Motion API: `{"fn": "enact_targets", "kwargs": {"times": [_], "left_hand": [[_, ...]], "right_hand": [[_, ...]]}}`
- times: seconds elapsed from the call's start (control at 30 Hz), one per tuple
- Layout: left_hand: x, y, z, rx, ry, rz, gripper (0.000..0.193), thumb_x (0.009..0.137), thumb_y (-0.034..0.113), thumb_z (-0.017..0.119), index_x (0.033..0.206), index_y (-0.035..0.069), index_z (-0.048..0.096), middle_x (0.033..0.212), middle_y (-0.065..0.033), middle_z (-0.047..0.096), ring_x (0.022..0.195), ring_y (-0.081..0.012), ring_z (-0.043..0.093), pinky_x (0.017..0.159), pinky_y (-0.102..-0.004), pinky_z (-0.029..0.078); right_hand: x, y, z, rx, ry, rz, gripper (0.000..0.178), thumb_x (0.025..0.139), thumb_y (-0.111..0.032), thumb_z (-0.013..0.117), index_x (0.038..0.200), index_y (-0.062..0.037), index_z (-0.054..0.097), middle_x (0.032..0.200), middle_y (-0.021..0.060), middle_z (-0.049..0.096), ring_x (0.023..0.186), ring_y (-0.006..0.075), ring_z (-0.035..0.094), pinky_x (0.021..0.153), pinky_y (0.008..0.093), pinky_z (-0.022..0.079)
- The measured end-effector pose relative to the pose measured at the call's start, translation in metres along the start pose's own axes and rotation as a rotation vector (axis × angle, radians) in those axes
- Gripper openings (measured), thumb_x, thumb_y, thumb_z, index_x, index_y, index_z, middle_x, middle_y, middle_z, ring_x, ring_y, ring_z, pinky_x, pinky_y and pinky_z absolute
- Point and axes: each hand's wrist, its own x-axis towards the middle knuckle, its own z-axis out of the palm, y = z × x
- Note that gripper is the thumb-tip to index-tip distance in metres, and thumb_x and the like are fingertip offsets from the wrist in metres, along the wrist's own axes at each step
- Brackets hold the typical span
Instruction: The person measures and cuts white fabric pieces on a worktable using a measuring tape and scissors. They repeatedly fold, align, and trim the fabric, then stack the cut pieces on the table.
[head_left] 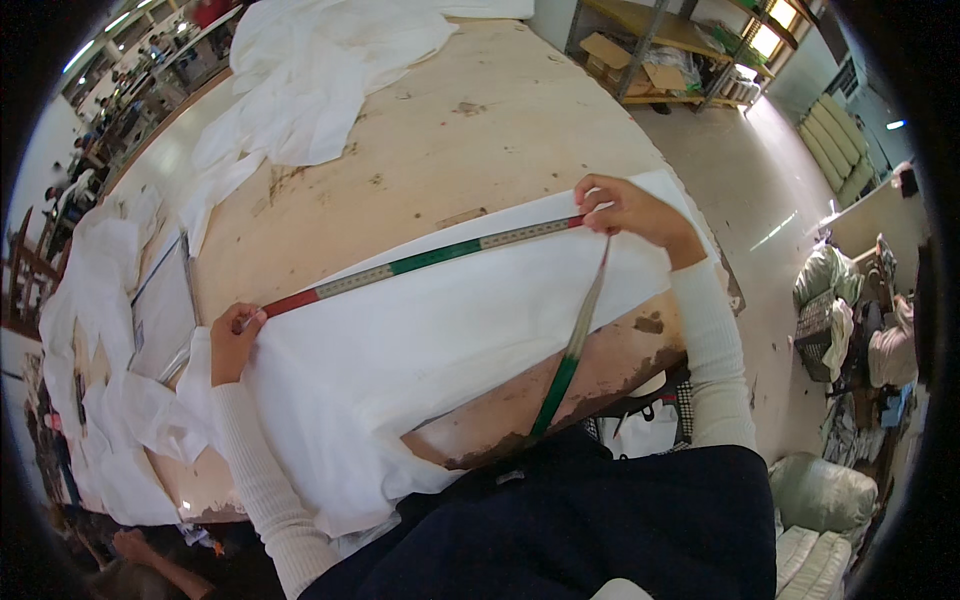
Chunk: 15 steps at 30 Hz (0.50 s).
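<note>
A tape measure with red, grey and green sections is stretched across a piece of white fabric on the worn table. My left hand pinches its red end at the fabric's left side. Toward the far right edge of the fabric, my right hand grips the tape between thumb and fingers. From there the loose length hangs back toward me, crossing the fabric and the table's near edge. Close to my body the fabric is bunched and folded.
The table has dark stains and chipped edges. More white cloth is heaped at its far end and along the left. A clear flat packet lies at left. Shelves with a cardboard box stand far right; bundles sit right.
</note>
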Motion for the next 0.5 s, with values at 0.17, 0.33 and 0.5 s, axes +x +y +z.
{"fn": "enact_targets", "kwargs": {"times": [0.17,0.33,0.5], "left_hand": [[0.007,-0.018,0.001,-0.074,-0.035,-0.049,0.015,0.078,0.017,0.070,0.078,0.005,0.063,0.060,0.0097,0.043,0.054,-0.0025,0.031,0.047,-0.0220,0.023],[0.006,-0.009,0.000,-0.118,-0.053,-0.074,0.013,0.079,0.015,0.069,0.079,0.004,0.062,0.061,0.0094,0.043,0.054,-0.0019,0.033,0.048,-0.0206,0.024],[0.005,-0.006,0.002,-0.104,-0.040,0.006,0.011,0.080,0.014,0.068,0.079,0.004,0.063,0.061,0.0085,0.046,0.055,-0.0016,0.035,0.049,-0.0193,0.026]], "right_hand": [[-0.013,0.028,-0.077,-0.083,0.269,0.095,0.014,0.079,-0.011,0.063,0.090,-0.0109,0.055,0.076,-0.0050,0.053,0.065,0.0040,0.045,0.058,0.0197,0.038],[-0.027,0.087,-0.162,0.159,0.498,0.234,0.018,0.079,-0.018,0.069,0.092,-0.0110,0.060,0.074,-0.0043,0.056,0.063,0.0052,0.048,0.055,0.0208,0.038],[-0.026,0.116,-0.196,0.195,0.528,0.226,0.015,0.080,-0.017,0.070,0.090,-0.0096,0.061,0.073,-0.0046,0.057,0.058,0.0043,0.045,0.050,0.0201,0.034]]}}
